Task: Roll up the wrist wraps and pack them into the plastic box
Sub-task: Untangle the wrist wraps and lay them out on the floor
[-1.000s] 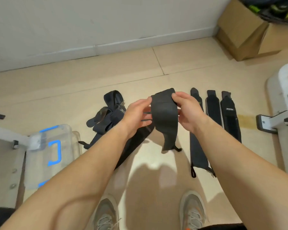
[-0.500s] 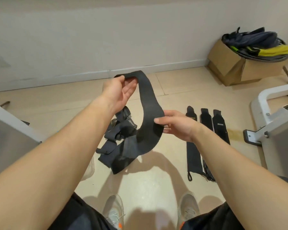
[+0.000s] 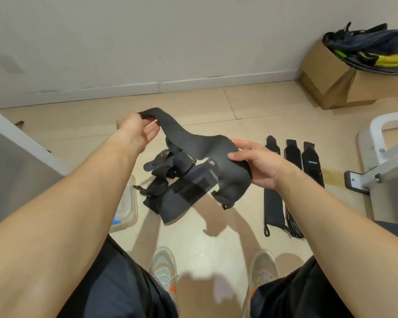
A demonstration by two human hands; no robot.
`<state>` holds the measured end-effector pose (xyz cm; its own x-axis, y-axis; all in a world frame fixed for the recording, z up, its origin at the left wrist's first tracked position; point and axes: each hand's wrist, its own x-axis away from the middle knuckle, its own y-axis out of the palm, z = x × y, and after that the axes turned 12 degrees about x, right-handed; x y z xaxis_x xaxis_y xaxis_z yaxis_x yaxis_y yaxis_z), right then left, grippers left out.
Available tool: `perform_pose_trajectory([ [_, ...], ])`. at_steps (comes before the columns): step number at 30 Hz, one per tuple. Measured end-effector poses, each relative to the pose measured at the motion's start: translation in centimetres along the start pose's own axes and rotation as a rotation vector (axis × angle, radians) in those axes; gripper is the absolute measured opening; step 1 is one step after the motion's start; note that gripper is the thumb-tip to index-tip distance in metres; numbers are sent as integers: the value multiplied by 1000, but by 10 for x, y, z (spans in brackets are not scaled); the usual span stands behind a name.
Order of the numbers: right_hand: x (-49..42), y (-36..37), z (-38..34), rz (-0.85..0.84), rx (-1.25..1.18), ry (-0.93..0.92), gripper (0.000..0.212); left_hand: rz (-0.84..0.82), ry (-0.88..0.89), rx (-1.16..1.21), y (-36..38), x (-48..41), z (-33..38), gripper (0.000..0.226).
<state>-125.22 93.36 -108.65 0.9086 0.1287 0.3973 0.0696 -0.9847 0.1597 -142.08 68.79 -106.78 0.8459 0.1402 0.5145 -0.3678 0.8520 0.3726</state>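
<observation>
1. Down by my shoes [image 3: 163, 265], low on the left, the plastic box [image 3: 131, 198] sits on the floor, mostly hidden behind my left forearm. No roll shows in the part I can see.
2. My right grip [image 3: 255, 164] is clamped on the wrist wrap [image 3: 193, 145], thumb on top and fingers beneath. Below it the wrap's tail droops loose, its thumb loop [image 3: 225, 205] dangling.
3. My left grip [image 3: 136, 131] pinches the far end, raised above the floor, so the band sags between the two.
4. To roll it well, I judge I should pull out that sag, start at the loop end, and keep the edges aligned under steady tension.
5. Beyond, a tangled pile [image 3: 166, 171] waits on the floor, and three flat wraps [image 3: 292, 180] lie side by side to its right.
</observation>
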Motion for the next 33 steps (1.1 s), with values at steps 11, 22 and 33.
perform_pose_trajectory([
  [11, -8, 8, -29, 71, -328, -90, 27, -95, -1, -276, 9, 16, -21, 27],
  [22, -4, 19, -18, 595, 552, -165, 42, -568, 38, -334, 30, 65, -35, 17],
  [33, 2, 38, -55, 208, 128, -220, 26, -870, 663, -755, 39, 103, -64, 23],
])
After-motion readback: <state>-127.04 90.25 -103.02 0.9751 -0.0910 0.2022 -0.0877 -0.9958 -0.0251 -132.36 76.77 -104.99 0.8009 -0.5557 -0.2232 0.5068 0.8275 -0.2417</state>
